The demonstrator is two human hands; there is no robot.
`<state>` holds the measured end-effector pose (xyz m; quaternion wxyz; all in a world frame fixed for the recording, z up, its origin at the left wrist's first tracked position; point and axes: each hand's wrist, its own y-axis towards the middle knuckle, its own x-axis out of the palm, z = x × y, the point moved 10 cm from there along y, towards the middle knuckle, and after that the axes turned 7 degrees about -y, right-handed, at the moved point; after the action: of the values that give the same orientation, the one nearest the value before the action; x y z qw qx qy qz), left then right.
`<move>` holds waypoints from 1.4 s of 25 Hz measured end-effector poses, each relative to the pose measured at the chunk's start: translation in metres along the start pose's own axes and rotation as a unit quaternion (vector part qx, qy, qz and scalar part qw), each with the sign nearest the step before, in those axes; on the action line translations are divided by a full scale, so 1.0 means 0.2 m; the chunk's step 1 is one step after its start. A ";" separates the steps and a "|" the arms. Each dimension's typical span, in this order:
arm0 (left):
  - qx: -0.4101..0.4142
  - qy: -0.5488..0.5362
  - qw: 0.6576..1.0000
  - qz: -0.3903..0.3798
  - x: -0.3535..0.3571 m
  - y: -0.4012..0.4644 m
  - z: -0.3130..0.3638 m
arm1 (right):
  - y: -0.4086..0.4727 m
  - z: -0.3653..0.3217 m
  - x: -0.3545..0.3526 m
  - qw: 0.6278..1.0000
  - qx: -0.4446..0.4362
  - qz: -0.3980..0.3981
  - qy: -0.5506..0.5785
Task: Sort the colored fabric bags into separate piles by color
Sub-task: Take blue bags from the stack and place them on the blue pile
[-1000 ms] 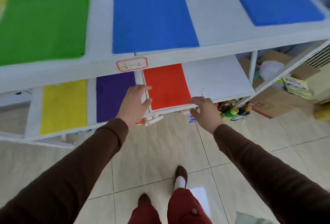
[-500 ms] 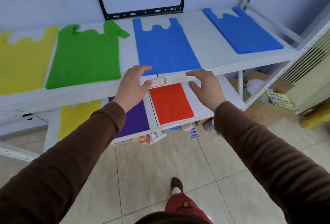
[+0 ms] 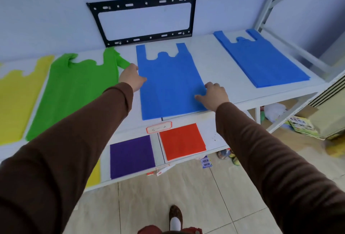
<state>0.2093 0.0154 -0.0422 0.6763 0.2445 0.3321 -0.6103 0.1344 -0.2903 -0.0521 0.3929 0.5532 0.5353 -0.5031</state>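
Two hands (fingers spread) press a blue bag onto the white shelf.

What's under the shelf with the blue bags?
Below the top shelf is another shelf holding a purple bag, a red bag and a bit of a yellow bag. Their back parts are hidden by the top shelf, and an arm covers most of the yellow one.

On the white upper shelf lie a yellow bag, a green bag and two blue bags, while a purple bag and a red bag lie below, and both sleeves are brown.
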 end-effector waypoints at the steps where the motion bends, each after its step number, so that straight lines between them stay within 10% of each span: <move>1: -0.023 0.020 0.999 -0.015 0.03 0.08 -0.02 | 0.03 0.00 0.00 1.000 0.007 -0.003 -0.020; 7: -0.033 0.165 0.985 -0.035 0.11 0.27 0.12 | 0.14 -0.03 0.07 0.997 0.039 -0.058 0.018; 13: -0.087 -0.134 0.986 -0.056 0.12 0.32 0.04 | 0.17 -0.04 0.08 0.980 0.028 -0.091 0.176; 19: -0.117 -0.534 0.816 -0.187 0.29 0.22 0.19 | 0.20 0.01 -0.07 0.825 0.015 -0.102 0.555; 28: 0.049 -0.410 0.901 -0.135 0.28 0.65 1.10 | 0.79 0.51 -0.73 0.831 -0.055 -0.015 0.553; 35: 0.161 -0.436 0.882 -0.078 0.46 0.76 1.98 | 1.05 1.26 -1.33 0.807 -0.139 0.056 0.571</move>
<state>0.4216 -0.3174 0.1386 0.6546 0.0326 -0.0808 -0.7509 0.3284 -0.6118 0.1392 0.1164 0.7089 0.6956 0.0068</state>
